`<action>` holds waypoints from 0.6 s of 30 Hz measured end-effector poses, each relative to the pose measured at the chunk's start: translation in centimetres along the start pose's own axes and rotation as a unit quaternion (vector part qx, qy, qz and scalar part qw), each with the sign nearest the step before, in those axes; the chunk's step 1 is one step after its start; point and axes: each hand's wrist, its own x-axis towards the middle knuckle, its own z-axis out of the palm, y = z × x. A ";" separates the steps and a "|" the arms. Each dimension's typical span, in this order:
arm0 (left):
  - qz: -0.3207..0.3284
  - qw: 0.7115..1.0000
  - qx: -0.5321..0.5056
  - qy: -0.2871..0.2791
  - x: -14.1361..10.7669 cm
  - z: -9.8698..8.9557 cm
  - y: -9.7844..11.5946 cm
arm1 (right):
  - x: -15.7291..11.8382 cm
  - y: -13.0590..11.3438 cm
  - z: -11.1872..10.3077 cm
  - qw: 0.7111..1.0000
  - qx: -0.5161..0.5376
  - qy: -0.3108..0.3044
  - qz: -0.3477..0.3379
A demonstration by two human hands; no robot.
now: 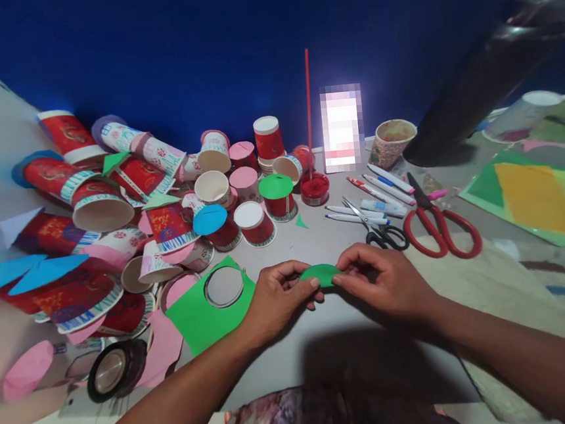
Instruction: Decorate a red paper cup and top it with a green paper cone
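Observation:
Between my two hands, just above the table, is a small piece of green paper (322, 275) with a rounded upper edge; whether it is folded I cannot tell. My left hand (287, 291) pinches its left end between thumb and fingers. At the right end, my right hand (377, 273) grips it with thumb and forefinger. Left of my left hand lies a green sheet (193, 322) with a round hole cut in it. A metal-rimmed ring or lid (224, 286) shows at that hole. Black-handled scissors (386, 236) lie just beyond my right hand.
Many decorated paper cups (84, 292) are piled at the left, some with coloured paper tops. Red-handled scissors (442, 224), several markers (384, 186), a red paint pot (315, 189) with a brush and a stained cup (394, 141) stand or lie behind. A tape roll (116, 370) sits front left.

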 end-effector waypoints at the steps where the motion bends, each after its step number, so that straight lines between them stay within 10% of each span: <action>1: 0.000 1.000 0.002 0.000 0.0 0.0 0.0 | 0.0 0.0 0.0 1.000 0.006 -0.002 0.005; 18: -0.010 1.000 0.011 0.009 -0.2 0.3 0.4 | -0.2 0.0 0.1 1.000 0.025 -0.007 0.007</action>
